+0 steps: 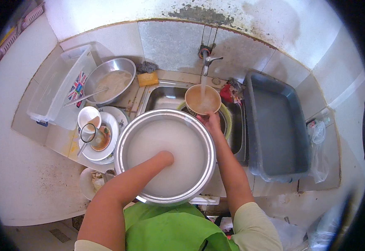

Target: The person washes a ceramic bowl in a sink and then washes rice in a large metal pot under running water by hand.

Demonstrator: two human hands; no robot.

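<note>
A large round metal pot (pixel 212 153) of cloudy whitish water (pixel 182 175) stands in front of me, overlapping the sink's near left part. My left forearm reaches into this water; the hand is below the surface from the wrist down, so its fingers are hidden. With my right hand (pixel 212 122) I grip the near rim of a tan bowl (pixel 195 97). It sits under the faucet (pixel 206 64), and a stream of water (pixel 203 86) runs into it. Beneath the bowl, a yellow-green rimmed round item (pixel 229 125) lies in the stainless steel sink (pixel 165 95), partly covered.
A grey plastic basin (pixel 279 125) stands right of the sink. At left are stacked plates (pixel 115 141) with a glass (pixel 87 133) and white cup (pixel 88 116), a metal basin (pixel 119 67) holding cloudy liquid and a spoon, and a clear plastic box (pixel 60 88). A yellow sponge (pixel 148 79) lies behind.
</note>
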